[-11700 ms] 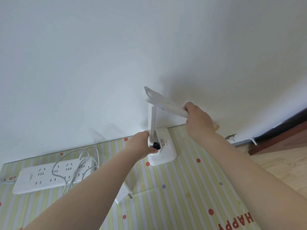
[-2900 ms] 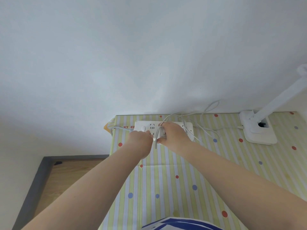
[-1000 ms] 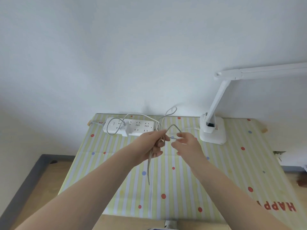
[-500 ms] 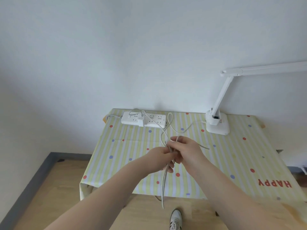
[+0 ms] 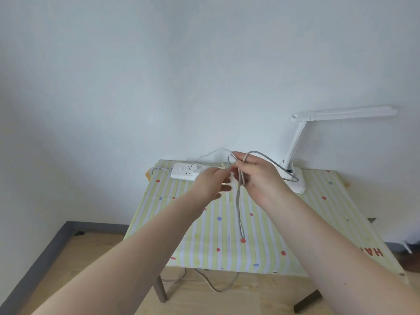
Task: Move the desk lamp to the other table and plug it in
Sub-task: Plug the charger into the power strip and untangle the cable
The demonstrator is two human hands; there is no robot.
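Higher now: thin looped cord.

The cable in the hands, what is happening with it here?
A person stands at a table with a striped, dotted cloth and gathers the slack of a grey cable into loops. The right hand grips the bundled loops, which hang down from it, while the left hand pinches a strand beside them. The white desk lamp stands at the table's back right, the power strip at the back left with a plug in it.
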